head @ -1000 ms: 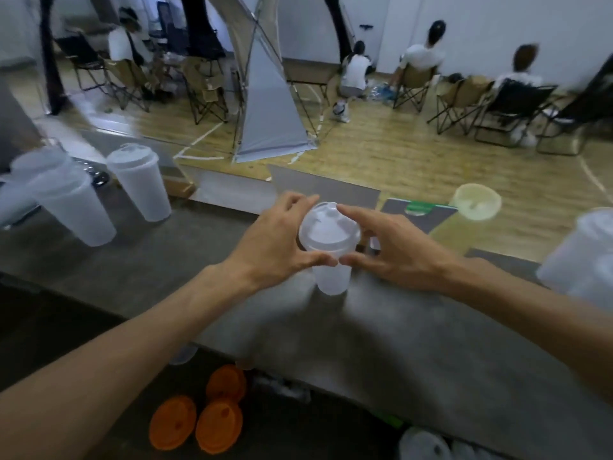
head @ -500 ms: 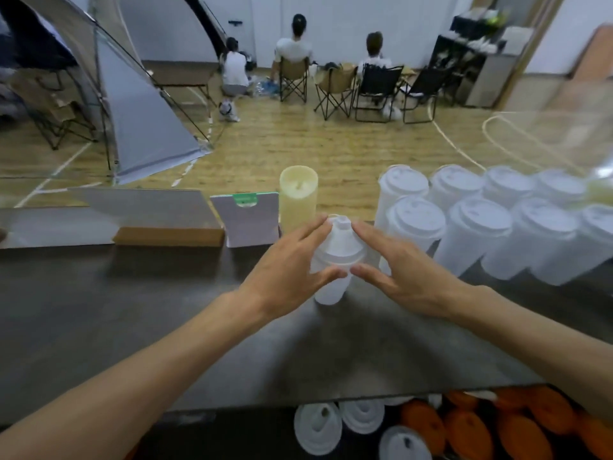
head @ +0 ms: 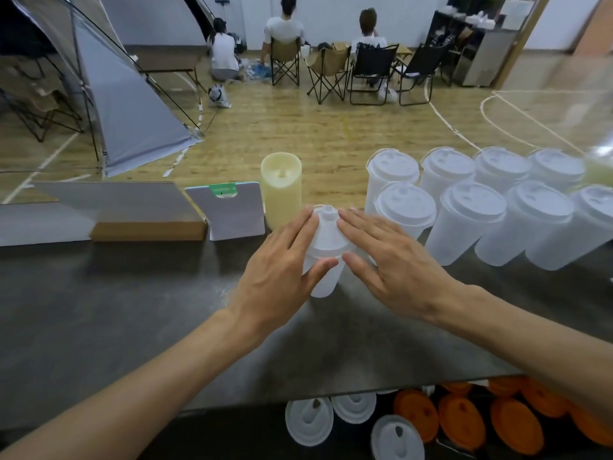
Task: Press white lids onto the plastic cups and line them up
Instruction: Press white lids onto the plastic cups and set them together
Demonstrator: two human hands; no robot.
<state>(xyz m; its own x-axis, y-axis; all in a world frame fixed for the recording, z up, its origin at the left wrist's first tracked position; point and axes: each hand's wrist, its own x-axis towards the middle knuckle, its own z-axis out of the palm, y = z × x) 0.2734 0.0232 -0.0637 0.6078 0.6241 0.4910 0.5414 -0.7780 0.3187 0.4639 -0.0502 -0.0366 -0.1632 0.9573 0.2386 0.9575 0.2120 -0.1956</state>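
Dark grey counter (head: 132, 327) runs across the near view, with a wooden sports floor and seated people beyond at twelve o'clock. At the counter's centre stands one cup (head: 323, 277) with a white lid (head: 328, 232) on top. The left hand (head: 282, 263) lies against it from nine o'clock, fingers straight over the lid's edge and thumb touching the cup wall; the right hand (head: 388, 260) meets it from three o'clock, fingers also straight and flat, thumb just beside the cup. Neither hand curls round anything. At two o'clock stands a double row of lidded cups (head: 471, 207), close-packed, and a yellow cup (head: 281, 190) stands just behind the hands at twelve. Loose white lids (head: 310, 421) and orange lids (head: 461, 416) lie below the counter edge at six o'clock. The step looks like seating the lid: it would go best with even downward pressure from both sides at once, working round the rim so no part sits proud, while the thumbs steady the thin wall against tipping or buckling. Once snapped, the cup likely belongs at the near-left end of the rows.
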